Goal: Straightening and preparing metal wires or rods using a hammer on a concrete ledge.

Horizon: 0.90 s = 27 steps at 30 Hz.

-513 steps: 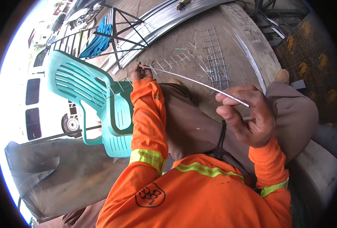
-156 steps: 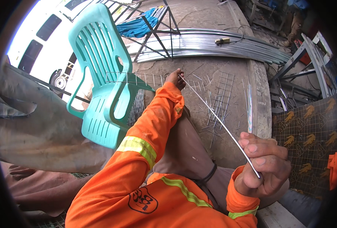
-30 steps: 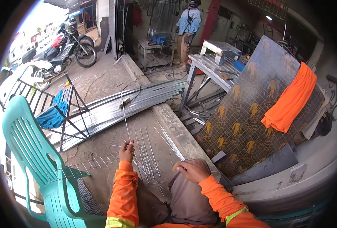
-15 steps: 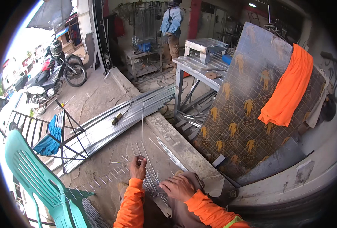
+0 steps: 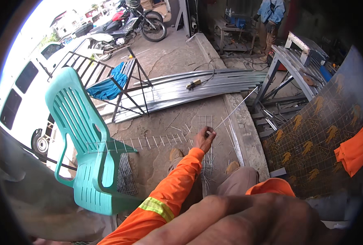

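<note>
The left hand (image 5: 205, 139) grips a thin metal rod (image 5: 235, 108) near its lower end; the rod slants up and right above the floor (image 5: 153, 130). The right hand (image 5: 251, 216) is blurred near the camera; its grip cannot be determined. A green chair (image 5: 104, 205) stands left.
</note>
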Each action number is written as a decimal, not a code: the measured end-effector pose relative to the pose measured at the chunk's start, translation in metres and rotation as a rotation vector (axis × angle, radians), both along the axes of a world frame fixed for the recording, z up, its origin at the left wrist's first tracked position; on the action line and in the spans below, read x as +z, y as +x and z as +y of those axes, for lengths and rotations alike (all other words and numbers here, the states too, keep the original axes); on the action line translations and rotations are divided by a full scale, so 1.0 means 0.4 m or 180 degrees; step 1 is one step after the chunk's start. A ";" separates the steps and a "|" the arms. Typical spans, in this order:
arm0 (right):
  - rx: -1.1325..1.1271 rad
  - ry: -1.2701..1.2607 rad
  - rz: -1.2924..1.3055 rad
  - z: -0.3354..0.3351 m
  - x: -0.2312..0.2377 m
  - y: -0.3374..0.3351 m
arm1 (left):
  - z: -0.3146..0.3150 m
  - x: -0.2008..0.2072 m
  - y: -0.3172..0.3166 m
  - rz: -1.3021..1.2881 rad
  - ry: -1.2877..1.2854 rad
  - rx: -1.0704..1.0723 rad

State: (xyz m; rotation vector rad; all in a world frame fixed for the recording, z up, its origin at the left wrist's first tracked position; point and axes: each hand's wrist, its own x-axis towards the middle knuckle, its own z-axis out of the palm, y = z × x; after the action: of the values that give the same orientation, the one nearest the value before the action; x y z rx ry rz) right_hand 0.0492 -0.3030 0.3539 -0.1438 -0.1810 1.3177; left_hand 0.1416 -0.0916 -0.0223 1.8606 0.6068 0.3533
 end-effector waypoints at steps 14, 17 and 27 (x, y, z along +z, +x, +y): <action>0.0752 0.0053 -0.1299 -0.007 0.009 -0.078 | -0.026 -0.047 -0.036 -0.0133 -0.0040 0.0128; 0.0800 0.0027 -0.1569 -0.003 0.018 -0.091 | 0.007 -0.033 -0.049 -0.0082 -0.0068 0.0176; -0.1133 0.0857 -0.2877 0.138 -0.010 -0.178 | 0.040 -0.004 -0.049 -0.0419 -0.0255 0.0228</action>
State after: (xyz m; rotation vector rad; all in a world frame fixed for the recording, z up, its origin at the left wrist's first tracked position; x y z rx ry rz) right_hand -0.0218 -0.2478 0.3499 -0.5131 -1.0449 0.7858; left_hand 0.1219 -0.0757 -0.0237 1.7273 0.5900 0.4878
